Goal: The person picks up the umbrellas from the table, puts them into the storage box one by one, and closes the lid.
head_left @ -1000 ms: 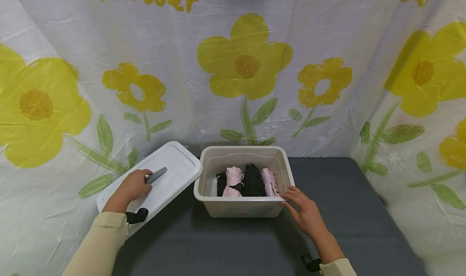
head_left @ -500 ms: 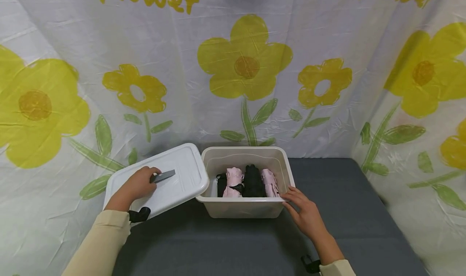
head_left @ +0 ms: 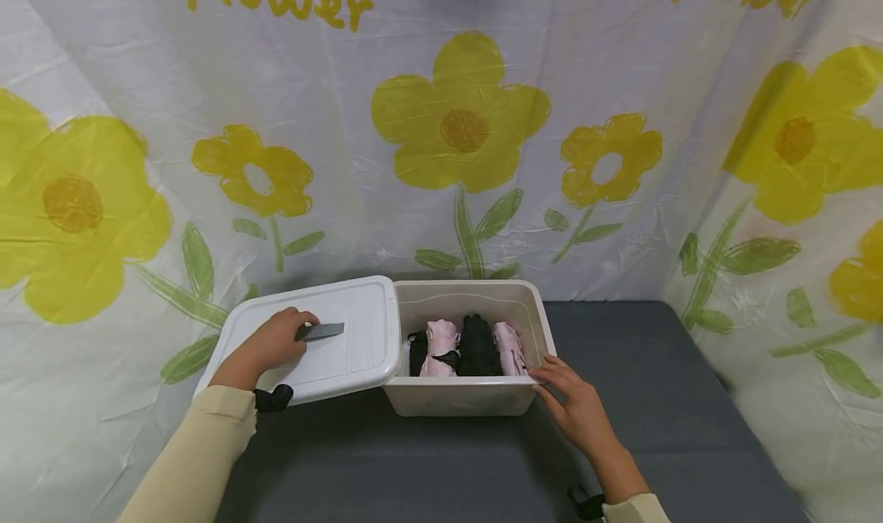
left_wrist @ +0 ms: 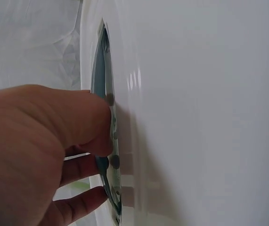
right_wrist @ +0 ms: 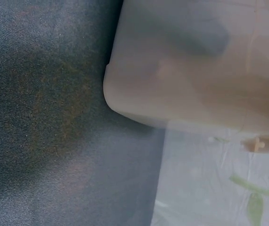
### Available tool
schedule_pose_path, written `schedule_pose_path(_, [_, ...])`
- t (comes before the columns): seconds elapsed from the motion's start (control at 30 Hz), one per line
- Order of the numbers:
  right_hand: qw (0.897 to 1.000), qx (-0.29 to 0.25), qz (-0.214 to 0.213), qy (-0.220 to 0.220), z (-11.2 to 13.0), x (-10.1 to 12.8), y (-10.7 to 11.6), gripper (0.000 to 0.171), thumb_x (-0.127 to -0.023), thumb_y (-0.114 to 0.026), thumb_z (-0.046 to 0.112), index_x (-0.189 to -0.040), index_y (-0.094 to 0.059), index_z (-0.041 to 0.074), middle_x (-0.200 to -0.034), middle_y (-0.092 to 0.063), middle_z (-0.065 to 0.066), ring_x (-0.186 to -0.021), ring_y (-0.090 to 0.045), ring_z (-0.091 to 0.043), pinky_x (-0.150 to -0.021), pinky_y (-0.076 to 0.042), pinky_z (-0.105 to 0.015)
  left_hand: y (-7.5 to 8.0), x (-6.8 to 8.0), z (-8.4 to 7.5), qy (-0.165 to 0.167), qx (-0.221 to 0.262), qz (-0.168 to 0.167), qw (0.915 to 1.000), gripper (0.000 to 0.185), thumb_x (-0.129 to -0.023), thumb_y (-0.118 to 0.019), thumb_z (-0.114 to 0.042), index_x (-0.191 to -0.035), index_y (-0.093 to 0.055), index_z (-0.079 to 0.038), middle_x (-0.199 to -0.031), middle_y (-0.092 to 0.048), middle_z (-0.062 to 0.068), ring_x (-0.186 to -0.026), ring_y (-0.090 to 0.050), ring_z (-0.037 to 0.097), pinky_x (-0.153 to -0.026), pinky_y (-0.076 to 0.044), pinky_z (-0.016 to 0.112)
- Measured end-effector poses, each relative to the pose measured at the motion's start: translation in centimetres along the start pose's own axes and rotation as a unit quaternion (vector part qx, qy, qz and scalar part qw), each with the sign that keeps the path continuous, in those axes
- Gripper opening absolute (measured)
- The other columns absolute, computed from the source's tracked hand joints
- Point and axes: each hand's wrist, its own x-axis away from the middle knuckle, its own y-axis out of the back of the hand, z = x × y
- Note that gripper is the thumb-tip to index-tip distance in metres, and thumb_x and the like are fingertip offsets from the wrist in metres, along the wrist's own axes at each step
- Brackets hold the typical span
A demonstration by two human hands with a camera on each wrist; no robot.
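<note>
My left hand (head_left: 272, 343) pinches the grey strap handle (head_left: 327, 331) of a white plastic lid (head_left: 362, 358), thumb on one side and fingers on the other in the left wrist view. The lid hangs slightly tilted, its right end overlapping the left end of a beige storage box (head_left: 458, 398). Inside the box, several rolled bundles like folded umbrellas stand side by side, among them a pink one (head_left: 440, 339), a black one (head_left: 479, 347) and another pink one (head_left: 509, 347). My right hand (head_left: 576, 408) holds the box rim at the front right corner, thumb below it.
The box stands on a dark grey cloth-covered table (head_left: 621, 347), near its back edge. A white curtain (head_left: 386, 239) printed with yellow flowers rises behind it and along both sides.
My left hand has carried the lid to the right and turned it more level, and it covers more of the box's left end. The right hand stays at the rim.
</note>
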Motion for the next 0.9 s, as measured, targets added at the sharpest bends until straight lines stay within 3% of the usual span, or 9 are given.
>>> schedule_pose_path(0.33, [1.000, 0.005, -0.001, -0.009, 0.2, 0.1, 0.0, 0.029, -0.075, -0.079, 0.009, -0.103, -0.074, 0.012, -0.115, -0.071, -0.009, -0.115, -0.062, -0.031, -0.084, -0.052, -0.050, 0.0, -1.7, -1.2, -0.027, -0.012, 0.008, 0.9995, 0.041, -0.075, -0.056, 0.003, -0.115, -0.066, 0.000, -0.096, -0.060, 0.014, -0.089, -0.058, 0.030, -0.086, -0.045, 0.048])
schedule_pose_path(0.9, [1.000, -0.005, 0.009, -0.015, 0.2, 0.0, 0.0, 0.028, -0.078, -0.076, 0.010, -0.106, -0.072, 0.015, -0.117, -0.070, -0.010, -0.119, -0.060, -0.030, -0.087, -0.051, -0.051, -0.8, -4.2, -3.7, -0.039, -0.025, 0.039, 0.9982, 0.041, -0.078, -0.057, 0.000, -0.118, -0.065, -0.003, -0.098, -0.059, 0.013, -0.086, -0.054, 0.025, -0.083, -0.045, 0.045])
